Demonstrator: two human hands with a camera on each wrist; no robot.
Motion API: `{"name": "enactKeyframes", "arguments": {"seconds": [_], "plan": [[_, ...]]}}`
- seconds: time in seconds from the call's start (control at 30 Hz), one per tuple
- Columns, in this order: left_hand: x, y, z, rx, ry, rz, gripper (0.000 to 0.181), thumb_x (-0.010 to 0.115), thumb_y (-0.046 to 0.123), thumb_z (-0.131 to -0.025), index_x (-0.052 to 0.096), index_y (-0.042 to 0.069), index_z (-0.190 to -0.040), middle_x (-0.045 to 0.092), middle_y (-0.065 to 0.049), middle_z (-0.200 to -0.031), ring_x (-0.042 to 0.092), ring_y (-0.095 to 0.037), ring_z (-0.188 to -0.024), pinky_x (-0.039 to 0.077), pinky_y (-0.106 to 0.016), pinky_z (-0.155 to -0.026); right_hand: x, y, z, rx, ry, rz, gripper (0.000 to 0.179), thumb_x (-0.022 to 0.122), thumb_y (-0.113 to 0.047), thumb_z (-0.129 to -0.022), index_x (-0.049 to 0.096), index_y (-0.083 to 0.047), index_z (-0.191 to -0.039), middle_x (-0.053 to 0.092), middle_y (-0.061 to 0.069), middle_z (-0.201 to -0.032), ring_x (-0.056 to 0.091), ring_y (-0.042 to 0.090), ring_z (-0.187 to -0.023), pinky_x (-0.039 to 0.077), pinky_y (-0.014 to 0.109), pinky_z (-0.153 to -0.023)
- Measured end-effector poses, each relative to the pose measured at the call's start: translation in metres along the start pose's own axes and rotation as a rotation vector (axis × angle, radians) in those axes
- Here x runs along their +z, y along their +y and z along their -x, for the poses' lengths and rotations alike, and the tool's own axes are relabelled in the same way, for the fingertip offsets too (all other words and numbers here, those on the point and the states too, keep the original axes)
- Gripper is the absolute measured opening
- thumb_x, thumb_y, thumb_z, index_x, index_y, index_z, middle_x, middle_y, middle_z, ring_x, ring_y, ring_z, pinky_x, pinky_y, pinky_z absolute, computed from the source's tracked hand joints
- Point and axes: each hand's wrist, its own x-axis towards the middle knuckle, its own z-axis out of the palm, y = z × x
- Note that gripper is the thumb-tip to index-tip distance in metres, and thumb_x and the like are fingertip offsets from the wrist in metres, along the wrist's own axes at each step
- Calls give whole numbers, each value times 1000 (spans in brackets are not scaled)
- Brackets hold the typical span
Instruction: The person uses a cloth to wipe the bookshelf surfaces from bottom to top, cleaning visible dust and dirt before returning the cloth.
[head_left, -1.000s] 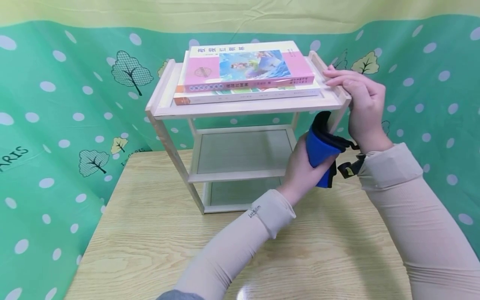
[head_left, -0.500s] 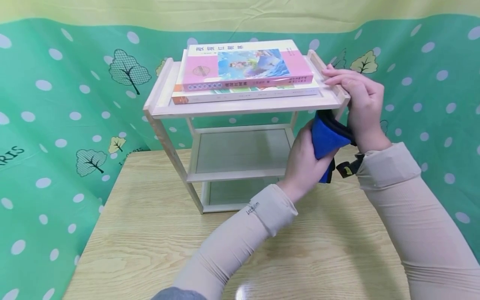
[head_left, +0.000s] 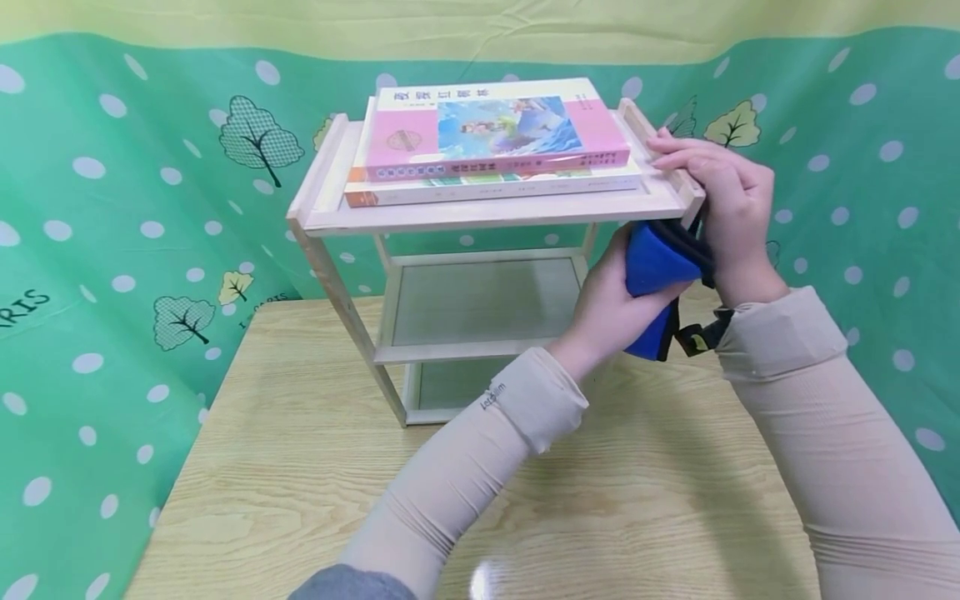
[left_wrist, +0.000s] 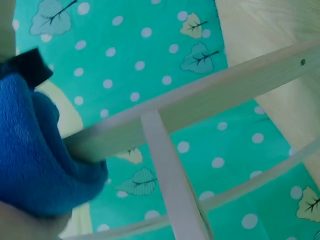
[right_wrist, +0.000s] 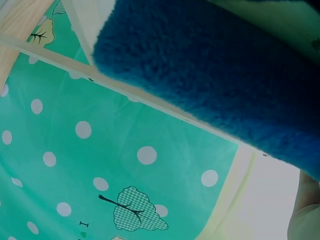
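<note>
A small wooden three-tier shelf [head_left: 487, 215] stands on the table. In the head view my left hand [head_left: 611, 296] grips a blue plush pad with black edging [head_left: 660, 258], folded against the shelf's front right post, just below the top tier. The left wrist view shows this blue plush pad [left_wrist: 40, 150] curved round the end of the wooden post [left_wrist: 220, 95]. Up at the right end, my right hand [head_left: 723, 187] holds the top tier's side rail [head_left: 651, 142], its fingers over the rail. The left fingertips are hidden behind the pad.
Two books, a pink-covered book [head_left: 487, 129] uppermost and a white-spined book [head_left: 495, 193] beneath, lie on the top tier. A wood-grain table [head_left: 247, 500] carries the shelf. A green dotted curtain [head_left: 112, 208] hangs behind and at both sides.
My left hand has moved slightly up and to the right with the blue plush pad, which now sits closer round the post under the top tier. The right hand stays on the rail.
</note>
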Motion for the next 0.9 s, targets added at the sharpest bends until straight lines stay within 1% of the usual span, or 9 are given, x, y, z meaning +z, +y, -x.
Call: {"name": "enactKeyframes", "arguments": {"seconds": [0.07,0.13,0.27,0.37,0.43,0.47,0.6,0.73,0.9], "plan": [[-3,-1,-3,-72,-41,84,77,72,15,-90,28,13,-153,53,-9,-140,57,-10,-113,48,-18,-91,0,0,0,-1,0,10,31,46,4,-89,74,12,-78,78,7,-93,71,23,-109,49,34,-102],[-6,-4,-7,-138,-87,166,77,71,14,-89,29,15,-153,54,-8,-138,57,-7,-107,50,-19,-87,1,0,0,14,8,-8,32,46,5,-89,75,10,-77,78,6,-92,71,22,-109,48,34,-103],[-13,-10,-13,-253,-197,310,73,69,12,-90,31,22,-152,56,-2,-132,60,-6,-102,53,-23,-86,1,1,1,22,23,-28,33,45,5,-89,76,8,-75,78,6,-91,71,22,-109,47,35,-105],[-17,-12,-17,-319,-264,391,67,67,12,-91,36,26,-148,58,1,-126,63,-8,-101,54,-25,-87,1,2,0,30,27,-56,34,44,6,-89,75,9,-74,78,7,-90,70,23,-109,46,36,-107],[-19,-14,-19,-356,-289,432,61,66,10,-91,41,22,-145,61,0,-121,64,-9,-98,54,-25,-87,1,2,1,36,29,-77,34,44,6,-89,75,10,-75,78,8,-89,70,24,-111,45,37,-108],[-19,-16,-20,-370,-302,461,58,65,8,-91,43,20,-143,62,0,-119,65,-9,-97,54,-25,-87,1,2,1,40,29,-83,34,44,6,-90,75,10,-75,78,8,-89,69,25,-112,45,37,-109],[-20,-22,-22,-386,-337,498,52,62,6,-91,46,13,-140,63,-3,-118,65,-10,-96,54,-25,-88,1,3,2,22,19,-60,32,45,4,-90,73,14,-79,78,8,-89,67,28,-116,44,39,-109],[-20,-26,-21,-389,-347,494,51,62,5,-91,46,11,-139,64,-5,-119,65,-11,-97,53,-25,-88,0,3,3,13,2,-32,31,45,3,-91,71,18,-82,78,8,-92,66,28,-118,44,38,-110],[-19,-32,-17,-414,-358,470,49,64,7,-91,48,13,-137,64,-4,-119,65,-10,-98,53,-26,-88,0,1,3,51,13,-14,33,45,2,-91,74,11,-81,78,6,-95,65,26,-120,43,37,-111]]}}
